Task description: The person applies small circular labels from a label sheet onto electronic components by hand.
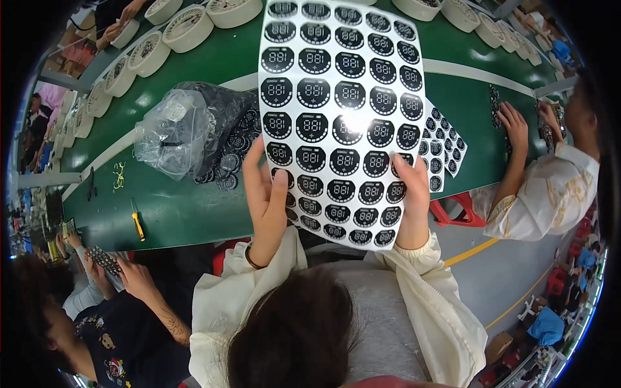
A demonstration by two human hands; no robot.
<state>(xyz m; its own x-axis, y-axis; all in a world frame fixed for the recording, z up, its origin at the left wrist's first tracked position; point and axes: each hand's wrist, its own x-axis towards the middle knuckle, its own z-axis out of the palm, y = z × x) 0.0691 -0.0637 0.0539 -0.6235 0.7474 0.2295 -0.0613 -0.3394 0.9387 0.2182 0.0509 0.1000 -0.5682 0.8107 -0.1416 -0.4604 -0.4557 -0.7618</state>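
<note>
Held up over the green table is a white sticker sheet (331, 139), covered in rows of round black labels, with light glaring off its middle. My left hand (264, 200) grips its left edge, thumb on the front and fingers behind. On the opposite edge, my right hand (414, 194) pinches the sheet the same way; the fingers behind it are hidden. More sticker sheets (446, 139) lie on the table to the right, partly covered by the held one. Left of it, a clear plastic bag (174, 129) sits beside a heap of round black pieces (229, 158).
A screwdriver (137, 221) with a yellow handle and some yellow bits (119, 176) lie on the green table (187, 216) at left. Round white trays (187, 29) line the far side. Co-workers sit at left (123, 323) and right (550, 187). A red stool (459, 210) stands at right.
</note>
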